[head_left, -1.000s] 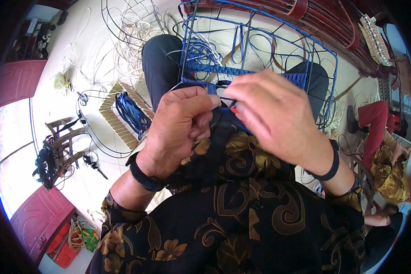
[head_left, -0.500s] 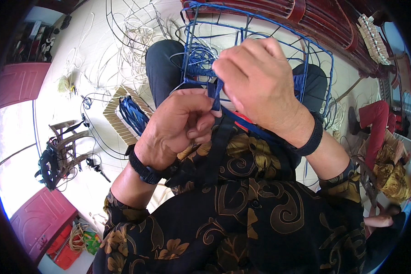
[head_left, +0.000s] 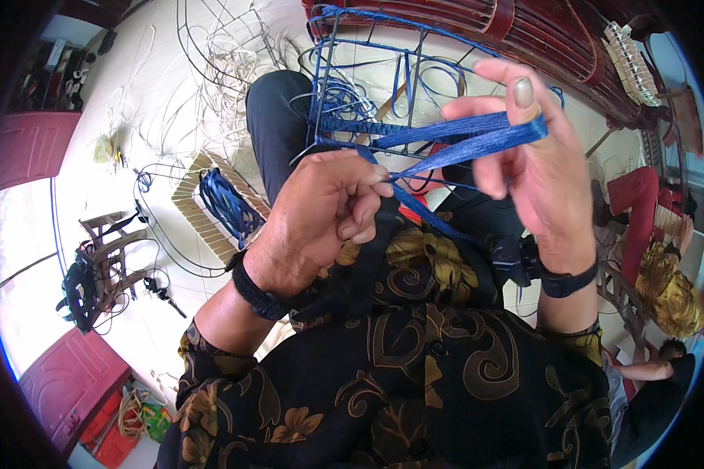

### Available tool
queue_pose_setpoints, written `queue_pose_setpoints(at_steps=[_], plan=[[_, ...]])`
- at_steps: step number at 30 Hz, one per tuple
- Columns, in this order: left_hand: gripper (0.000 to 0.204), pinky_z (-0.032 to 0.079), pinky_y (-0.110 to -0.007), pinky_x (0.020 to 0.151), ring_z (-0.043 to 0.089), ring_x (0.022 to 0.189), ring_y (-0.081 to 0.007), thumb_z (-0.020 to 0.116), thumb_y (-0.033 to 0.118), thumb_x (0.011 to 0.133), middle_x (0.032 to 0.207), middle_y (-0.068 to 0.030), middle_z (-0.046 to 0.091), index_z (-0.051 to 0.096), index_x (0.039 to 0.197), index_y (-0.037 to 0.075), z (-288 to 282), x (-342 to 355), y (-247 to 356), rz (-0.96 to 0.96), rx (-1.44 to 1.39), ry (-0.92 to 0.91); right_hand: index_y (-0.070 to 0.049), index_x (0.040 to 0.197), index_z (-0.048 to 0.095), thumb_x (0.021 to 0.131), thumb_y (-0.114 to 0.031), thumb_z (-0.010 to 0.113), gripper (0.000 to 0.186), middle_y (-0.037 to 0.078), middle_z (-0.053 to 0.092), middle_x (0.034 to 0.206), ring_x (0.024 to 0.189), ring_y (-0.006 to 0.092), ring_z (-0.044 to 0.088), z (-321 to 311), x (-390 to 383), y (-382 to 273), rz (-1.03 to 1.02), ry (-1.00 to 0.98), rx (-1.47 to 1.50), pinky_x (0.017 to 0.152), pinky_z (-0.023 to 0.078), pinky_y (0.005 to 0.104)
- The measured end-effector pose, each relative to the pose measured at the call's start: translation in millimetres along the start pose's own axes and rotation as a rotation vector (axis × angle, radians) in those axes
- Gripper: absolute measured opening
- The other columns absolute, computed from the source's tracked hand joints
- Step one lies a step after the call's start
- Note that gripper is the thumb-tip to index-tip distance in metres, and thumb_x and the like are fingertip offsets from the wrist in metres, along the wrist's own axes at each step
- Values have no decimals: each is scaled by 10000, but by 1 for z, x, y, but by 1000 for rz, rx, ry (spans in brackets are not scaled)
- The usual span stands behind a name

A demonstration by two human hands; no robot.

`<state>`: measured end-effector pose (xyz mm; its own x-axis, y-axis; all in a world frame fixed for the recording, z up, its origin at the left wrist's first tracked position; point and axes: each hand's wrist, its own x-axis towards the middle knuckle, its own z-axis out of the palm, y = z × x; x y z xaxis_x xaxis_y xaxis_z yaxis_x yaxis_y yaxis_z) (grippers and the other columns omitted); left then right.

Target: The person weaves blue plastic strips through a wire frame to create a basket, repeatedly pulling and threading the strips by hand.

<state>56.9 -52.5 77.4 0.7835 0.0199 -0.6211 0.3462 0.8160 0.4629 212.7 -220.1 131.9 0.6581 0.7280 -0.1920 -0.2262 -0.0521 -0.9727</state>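
Observation:
A flat blue strip (head_left: 469,148) runs from a wire frame (head_left: 414,59) on my lap, its bars partly wrapped in blue. My left hand (head_left: 321,203) pinches the strip between thumb and forefinger beside a lower corner of the frame. My right hand (head_left: 544,164), to its right, carries a long loop of the strip hooked round a digit, the other fingers spread apart. Another length of strip slants down from the left fingertips toward my right wrist. Exactly how the strip passes round the frame bar is hidden by my left fingers.
On the floor to the left, a pale woven tray (head_left: 199,211) holds a bundle of blue strip (head_left: 228,205). Tangled pale cord (head_left: 231,94) lies beyond my left knee. A dark red wooden bench (head_left: 461,19) stands ahead. Another person (head_left: 649,391) sits at the lower right.
My right hand has moved right, away from the left, and its fingers have spread. The strip is drawn out into a long loop. My left hand keeps its pinch.

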Motion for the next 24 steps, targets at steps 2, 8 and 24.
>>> queue_pose_setpoints(at_steps=[2,8,24], plan=[[174,293,-300,423,335,378,-139,550,89,919,529,-72,473,597,852,-65,-1,-2,-2,-9,9,1,14,1417,446,1057,-510,471,636,215,656,1230,862,223,687,3,0,10,-32,-31,27,690,533,289],[216,305,-316,471,350,419,-152,524,177,963,540,-71,465,614,866,7,-9,-5,0,-58,25,2,-12,1493,415,1032,-506,533,685,178,484,1475,1358,316,526,14,13,16,-432,-303,-306,1039,471,385],[226,336,-316,494,353,427,-147,512,212,956,543,-60,466,615,885,24,-18,-3,12,-57,38,-85,-39,1309,595,847,-173,733,500,159,593,1323,1046,220,624,7,48,-12,-831,49,-1045,908,509,352]])
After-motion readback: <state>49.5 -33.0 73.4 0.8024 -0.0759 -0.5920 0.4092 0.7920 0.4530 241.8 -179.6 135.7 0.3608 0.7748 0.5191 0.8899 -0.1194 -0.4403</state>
